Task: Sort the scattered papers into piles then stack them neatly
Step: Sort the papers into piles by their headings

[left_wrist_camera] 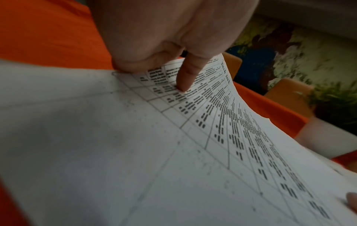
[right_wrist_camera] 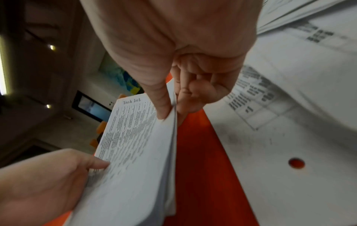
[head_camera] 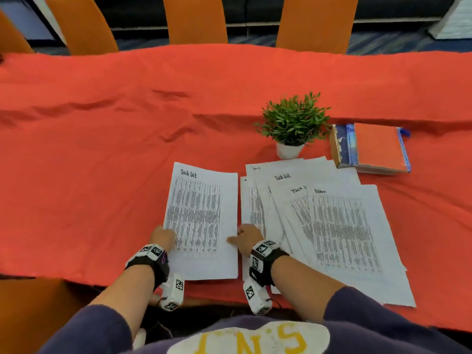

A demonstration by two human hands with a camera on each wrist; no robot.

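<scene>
Right wrist view shows stack (right_wrist_camera: 135, 152) is several sheets thick, right hand (head_camera: 249, 237) pinching its right edge between thumb and fingers; head view reads as one sheet, near table (head_camera: 102, 175) edge, left of fanned papers (head_camera: 332, 221). Left hand (head_camera: 163, 237) pinching left edge, thumb on top. White sheets, dense printed grid, handwritten "Task List".

Layout as I read it | held stack (head_camera: 201, 221) at near table edge, my left hand (head_camera: 163, 237) on its left side, right hand (head_camera: 249, 237) on its right | fanned papers (head_camera: 332, 226) just right of stack | potted plant (head_camera: 293, 123) behind papers | books (head_camera: 370, 149) right of plant | chairs (head_camera: 194, 19) beyond table (head_camera: 102, 149).
</scene>
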